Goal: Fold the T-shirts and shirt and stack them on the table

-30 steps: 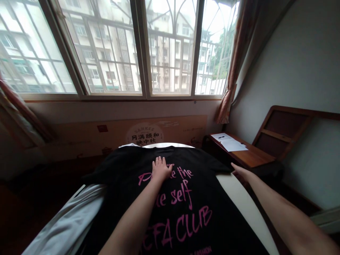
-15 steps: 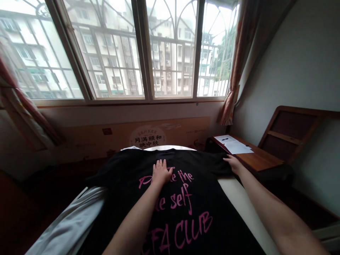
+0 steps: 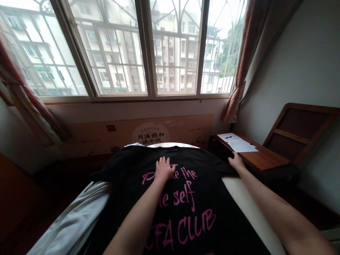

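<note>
One window point(image 3: 174, 46) with four glazed sections in straight frames spans the far wall, two patterned fabric curtains point(image 3: 239, 79) gathered at its sides; a single black T-shirt point(image 3: 209, 191), soft, matte and printed with pink brush-like lettering, lies spread over one pale, round-ended board point(image 3: 244, 193), its neckline toward the window and its long axis running from the person to the far end; one flat, tan printed panel point(image 3: 186, 129) stands beyond; one smooth brown wooden table point(image 3: 268, 156) sits to the right, bearing at least two overlapping white paper sheets point(image 3: 240, 144); one wrinkled, whitish cloth point(image 3: 77, 212) shows at the shirt's left; of two bare hands, the left hand point(image 3: 165, 170) rests open, palm down on the upper print, fingers slightly apart, gripping nothing; the right hand point(image 3: 237, 163) is partly curled at the right sleeve's end, but whether it pinches the fabric I cannot tell.
</note>
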Demonstrator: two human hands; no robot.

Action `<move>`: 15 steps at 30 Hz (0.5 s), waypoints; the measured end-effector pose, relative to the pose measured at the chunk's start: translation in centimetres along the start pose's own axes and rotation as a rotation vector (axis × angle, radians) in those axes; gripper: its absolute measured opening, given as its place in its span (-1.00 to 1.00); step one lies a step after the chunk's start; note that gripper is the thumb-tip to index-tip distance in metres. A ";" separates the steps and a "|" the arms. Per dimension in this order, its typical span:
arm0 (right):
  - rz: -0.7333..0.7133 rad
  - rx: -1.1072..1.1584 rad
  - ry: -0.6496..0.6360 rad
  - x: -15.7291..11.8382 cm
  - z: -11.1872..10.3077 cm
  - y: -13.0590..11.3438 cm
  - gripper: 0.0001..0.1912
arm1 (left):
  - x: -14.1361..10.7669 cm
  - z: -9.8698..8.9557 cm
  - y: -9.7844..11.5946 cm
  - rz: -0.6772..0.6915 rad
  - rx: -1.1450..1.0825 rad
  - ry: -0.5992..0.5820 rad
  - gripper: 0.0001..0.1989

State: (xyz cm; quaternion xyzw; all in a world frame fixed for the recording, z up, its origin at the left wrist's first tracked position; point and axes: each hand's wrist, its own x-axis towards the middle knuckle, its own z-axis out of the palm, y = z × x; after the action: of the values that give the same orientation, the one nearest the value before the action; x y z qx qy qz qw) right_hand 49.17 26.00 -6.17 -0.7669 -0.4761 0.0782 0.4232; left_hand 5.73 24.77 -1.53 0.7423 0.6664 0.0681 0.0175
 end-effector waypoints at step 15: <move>-0.608 -0.415 -0.713 -17.9 3.0 -13.0 -0.22 | -0.6 -1.3 0.6 -0.010 0.024 -0.066 -0.18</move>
State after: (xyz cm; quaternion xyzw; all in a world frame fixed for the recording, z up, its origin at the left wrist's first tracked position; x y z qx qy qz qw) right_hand 29.42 15.89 -3.72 -0.5871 -0.7980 0.1122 0.0771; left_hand 6.07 24.07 -0.17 0.7409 0.6700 0.0357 0.0310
